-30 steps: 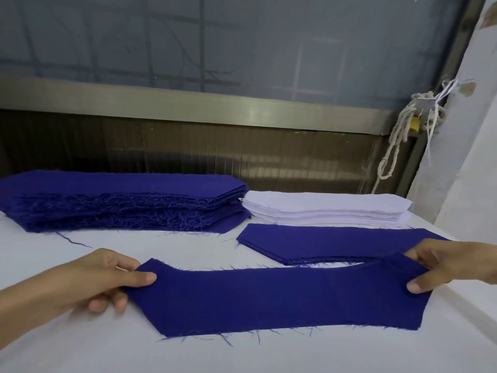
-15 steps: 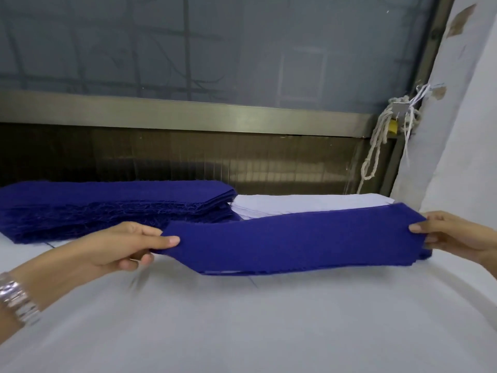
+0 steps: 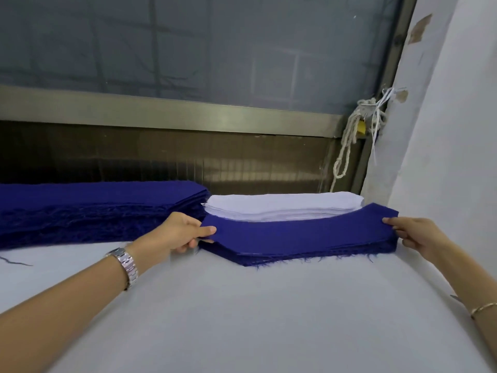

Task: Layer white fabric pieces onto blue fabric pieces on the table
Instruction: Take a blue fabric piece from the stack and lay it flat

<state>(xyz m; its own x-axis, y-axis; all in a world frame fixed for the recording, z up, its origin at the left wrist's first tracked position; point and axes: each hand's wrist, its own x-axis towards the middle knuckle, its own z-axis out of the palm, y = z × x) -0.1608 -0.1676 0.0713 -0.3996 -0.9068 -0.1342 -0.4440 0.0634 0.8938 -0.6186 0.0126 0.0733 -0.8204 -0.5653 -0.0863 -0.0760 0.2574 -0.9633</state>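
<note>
Pinching blue piece (image 3: 295, 235) ends, left hand (image 3: 177, 234), right hand (image 3: 415, 235)

Two forearms are seen, bare from the lower edge of the view up to the hands. The left wrist is encircled by a wristwatch (image 3: 126, 262) whose silver-coloured metal band is built of broad, brick-like links, on which bright highlights are caught; its dial is hidden. The right wrist is ringed by a thin, plain, gold-coloured bangle (image 3: 482, 309), of which only a short arc is shown. The left hand (image 3: 180, 232) and the right hand (image 3: 411, 234) are bare, and the nails that show are cut short.
</note>
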